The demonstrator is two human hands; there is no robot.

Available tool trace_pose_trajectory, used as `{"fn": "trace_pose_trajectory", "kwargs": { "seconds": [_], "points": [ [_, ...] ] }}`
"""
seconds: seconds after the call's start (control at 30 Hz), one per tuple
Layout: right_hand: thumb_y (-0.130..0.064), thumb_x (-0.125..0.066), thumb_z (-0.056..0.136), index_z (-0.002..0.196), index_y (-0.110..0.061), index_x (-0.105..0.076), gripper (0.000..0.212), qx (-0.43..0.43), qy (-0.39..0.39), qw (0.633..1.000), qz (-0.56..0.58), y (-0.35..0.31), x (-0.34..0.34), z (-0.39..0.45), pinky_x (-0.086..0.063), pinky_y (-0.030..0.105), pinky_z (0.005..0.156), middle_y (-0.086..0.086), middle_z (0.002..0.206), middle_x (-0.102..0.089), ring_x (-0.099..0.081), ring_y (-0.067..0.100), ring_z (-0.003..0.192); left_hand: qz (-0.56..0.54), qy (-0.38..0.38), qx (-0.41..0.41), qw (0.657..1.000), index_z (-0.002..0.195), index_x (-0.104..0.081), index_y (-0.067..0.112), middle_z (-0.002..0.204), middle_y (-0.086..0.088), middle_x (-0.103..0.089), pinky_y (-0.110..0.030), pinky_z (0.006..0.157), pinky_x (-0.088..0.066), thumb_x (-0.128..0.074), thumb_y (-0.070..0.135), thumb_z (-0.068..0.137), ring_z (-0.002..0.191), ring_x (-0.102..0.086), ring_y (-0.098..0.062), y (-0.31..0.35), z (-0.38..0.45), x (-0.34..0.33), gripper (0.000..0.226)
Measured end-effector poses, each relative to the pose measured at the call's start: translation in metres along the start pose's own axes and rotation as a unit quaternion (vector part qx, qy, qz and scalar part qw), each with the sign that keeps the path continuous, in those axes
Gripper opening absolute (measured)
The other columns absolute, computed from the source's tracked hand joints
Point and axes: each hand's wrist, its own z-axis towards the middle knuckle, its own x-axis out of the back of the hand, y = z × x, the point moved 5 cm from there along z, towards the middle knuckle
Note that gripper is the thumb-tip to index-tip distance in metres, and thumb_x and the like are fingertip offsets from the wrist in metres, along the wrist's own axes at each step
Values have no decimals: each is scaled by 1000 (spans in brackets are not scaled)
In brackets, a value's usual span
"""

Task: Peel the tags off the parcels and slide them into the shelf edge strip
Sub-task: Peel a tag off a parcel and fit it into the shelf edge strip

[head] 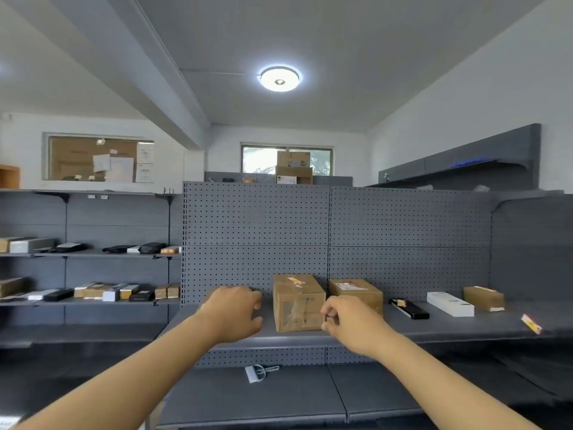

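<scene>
Both hands are reaching to the shelf (434, 328). L hand (234, 311) & R hand (350, 324) are flanking the box (298, 302), fingers curled, holding nothing. Tag (296, 281) is sitting on box top.

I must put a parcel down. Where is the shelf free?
Free: the shelf front, between the black box and the loose tag. Crowded: around the tall carton, between the left hand and right hand.
</scene>
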Motion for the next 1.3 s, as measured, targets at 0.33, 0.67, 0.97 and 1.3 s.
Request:
{"fn": "trace_pose_trajectory", "kwargs": {
  "seconds": [0.33,0.67,0.97,1.3],
  "points": [
    [-32,-62,87,112,-24,-58,26,-81,22,996,-38,63,14,-26,-47,32,92,-6,115,-58,-53,12,106,-28,5,-82,996,113,-53,18,109,-7,-65,-39,81,-53,-44,35,85,94,-61,-28,58,56,-33,34],
    [-31,-63,88,115,-22,-57,30,-192,20,977,-85,174,55,-67,-48,33,93,-2,116,-60,-55,15,106,-68,19,-200,977,113,-53,16,106,-7,-65,-37,77,-53,-50,40,85,92,-62,-26,188,142,-61,37],
    [-32,-64,87,117,-22,-57,33,-272,39,956,-104,318,115,-101,-49,29,91,-1,115,-60,-57,13,102,-93,19,-274,957,119,-51,18,114,-7,-62,-41,88,-50,-49,42,87,102,-60,-27,346,242,-73,40],
    [-33,-64,86,115,-22,-58,31,-326,54,938,-108,460,148,-109,-49,31,91,-1,115,-60,-56,14,102,-137,-2,-314,939,109,-53,19,109,-6,-63,-38,82,-49,-49,44,85,98,-60,-27,467,339,-109,35]
  ]
}}
